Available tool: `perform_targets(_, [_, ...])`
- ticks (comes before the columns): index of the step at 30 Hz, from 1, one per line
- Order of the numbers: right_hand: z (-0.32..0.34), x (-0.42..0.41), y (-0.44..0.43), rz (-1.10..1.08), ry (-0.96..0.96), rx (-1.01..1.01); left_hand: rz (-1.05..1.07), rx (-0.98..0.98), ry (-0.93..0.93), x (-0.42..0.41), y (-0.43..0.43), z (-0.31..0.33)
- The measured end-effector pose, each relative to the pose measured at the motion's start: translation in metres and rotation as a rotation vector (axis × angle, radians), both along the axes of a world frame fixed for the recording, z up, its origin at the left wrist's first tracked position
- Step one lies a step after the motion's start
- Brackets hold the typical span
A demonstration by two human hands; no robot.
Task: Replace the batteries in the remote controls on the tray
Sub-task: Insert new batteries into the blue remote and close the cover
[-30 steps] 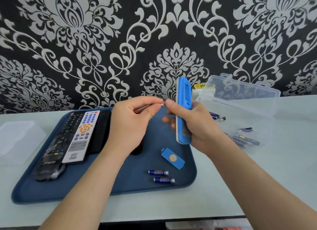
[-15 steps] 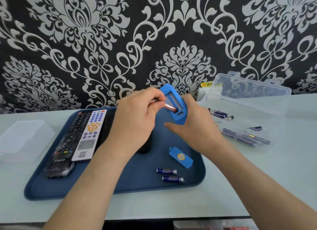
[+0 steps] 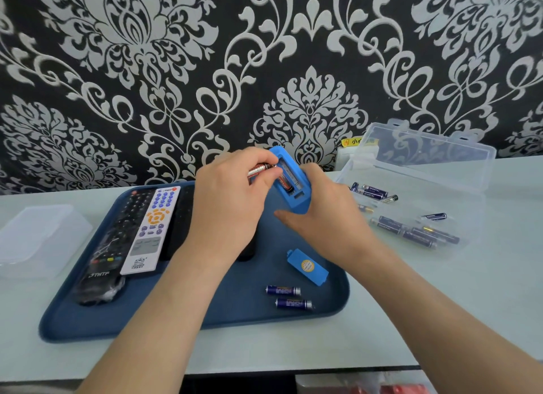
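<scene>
My right hand (image 3: 326, 217) holds a blue remote (image 3: 293, 185) from below, above the far side of the blue tray (image 3: 88, 326), its open battery bay facing me. One red battery lies in the bay. My left hand (image 3: 232, 202) pinches a second red battery (image 3: 258, 169) at the bay's upper end. The blue battery cover (image 3: 307, 266) lies on the tray. Two dark blue batteries (image 3: 289, 297) lie near the tray's front right. A white remote (image 3: 151, 232) and black remotes (image 3: 108, 246) rest on the tray's left side.
A clear plastic box (image 3: 426, 158) with its lid up stands at the right, with several dark blue batteries (image 3: 411, 232) inside. A clear lid or container (image 3: 38, 238) lies left of the tray. The patterned wall runs along the table's far edge.
The right hand has turned the blue remote from edge-on so that its open bay faces me. The left hand has brought the red battery to the bay, beside one seated inside.
</scene>
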State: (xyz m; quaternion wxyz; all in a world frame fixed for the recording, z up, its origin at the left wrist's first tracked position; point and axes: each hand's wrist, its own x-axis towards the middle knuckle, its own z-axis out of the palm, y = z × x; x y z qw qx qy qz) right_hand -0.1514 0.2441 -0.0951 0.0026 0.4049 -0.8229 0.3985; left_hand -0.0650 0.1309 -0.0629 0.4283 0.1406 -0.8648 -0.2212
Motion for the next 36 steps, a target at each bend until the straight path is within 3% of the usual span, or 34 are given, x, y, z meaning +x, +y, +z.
perform_targets(9, [0.002,0.005,-0.003,-0.002,-0.118,-0.062,0.059,0.126,0.060,-0.003,-0.001,-0.001])
perform_targets(18, [0.005,0.003,-0.003,-0.055,-0.189,-0.034,0.063,-0.347,-0.089,-0.005,0.001,-0.022])
perform_targets(31, [0.004,0.000,0.003,-0.006,-0.361,-0.026,0.039,-0.497,-0.288,-0.002,-0.002,-0.027])
perform_targets(33, [0.006,0.000,0.004,0.031,-0.471,-0.040,0.014,-0.412,-0.281,-0.001,-0.002,-0.025])
perform_targets(36, [0.013,-0.001,0.007,0.098,-0.683,-0.083,-0.015,0.060,-0.169,0.000,0.000,-0.018])
